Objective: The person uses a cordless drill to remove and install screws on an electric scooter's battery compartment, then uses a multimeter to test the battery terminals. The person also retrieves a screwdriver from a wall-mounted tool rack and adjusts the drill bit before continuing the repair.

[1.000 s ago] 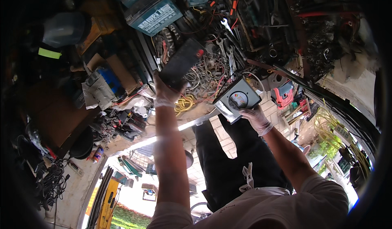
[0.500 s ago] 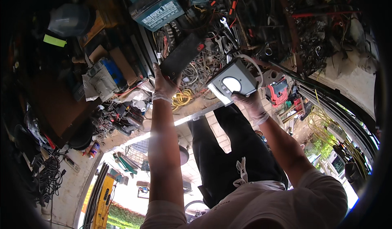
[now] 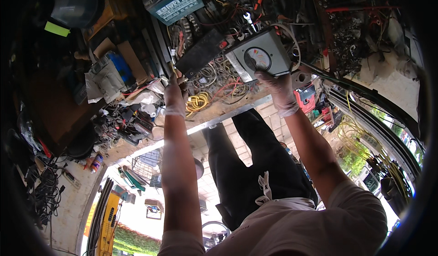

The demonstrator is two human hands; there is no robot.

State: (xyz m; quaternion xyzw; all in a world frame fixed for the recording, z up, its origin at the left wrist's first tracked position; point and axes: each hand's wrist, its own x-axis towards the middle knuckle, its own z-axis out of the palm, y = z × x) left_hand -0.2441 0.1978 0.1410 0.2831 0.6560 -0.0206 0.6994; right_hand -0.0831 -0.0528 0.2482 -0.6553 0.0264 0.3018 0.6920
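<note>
My right hand [image 3: 279, 88] is closed on the lower edge of a grey box-shaped gauge [image 3: 277, 50], a meter with a round dial and a cable looping from its far side. The dial with its scale faces up toward me. Gloved in thin clear plastic, my left hand [image 3: 174, 96] has its fingers curled at the near end of a black oblong block [image 3: 203, 53] with a red spot at its far end. A thin, light-tipped piece stands just above those fingers; whether they grip it is unclear. Beneath the block lie tangled wires [image 3: 223, 78].
A teal battery [image 3: 175, 5] stands at the back. Wrenches [image 3: 249, 21] lie behind the gauge. A coil of yellow cable [image 3: 197, 101] is near the bench edge [image 3: 219, 120]. Left are a grey-and-blue device [image 3: 109, 78] and loose parts; a red tool [image 3: 305, 100] is at right.
The gauge has moved up and farther away, and its dial now reads clearly without glare. My left hand has slid back from the black block's side to below its near end.
</note>
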